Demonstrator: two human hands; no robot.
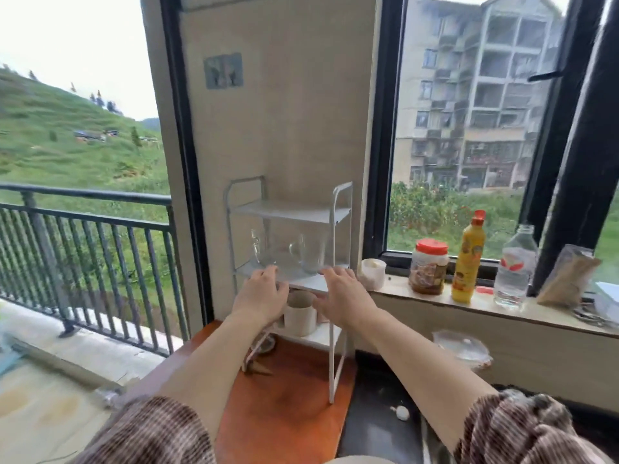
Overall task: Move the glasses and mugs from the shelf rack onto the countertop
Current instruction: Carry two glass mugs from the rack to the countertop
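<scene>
- Shelf rack [288, 212]: thin white metal tubing, three flat tiers, standing at the far end of the bench [288, 416] against a beige wall panel. The bench top here is smooth orange-brown wood.
- Middle tier: two clear glass mugs side by side with their handles turned left. The left glass mug [264, 251] and right glass mug [310, 254] sit towards the front edge, within easy reach.
- Bottom tier: a pale mug [300, 316], matte and straight-sided, partly hidden behind the wrists.
- Left hand [263, 289] and right hand [341, 293] are both released, fingers stretched forward, holding nothing. Each lines up below one glass mug, fingertips at the middle tier's front edge. Whether they touch it, I cannot tell.
- My reading: one mug per hand, taken together. The handles face left, so a wrap round the body looks simpler than hooking a handle.
- Glass is smooth and see-through, so edges are hard to judge. A firm grip seems wise.
- Nothing is on the bench yet. All three mugs are on the rack.
- Windowsill [489, 308] to the right holds a red-lidded jar [429, 271] and a yellow bottle [466, 262].
</scene>
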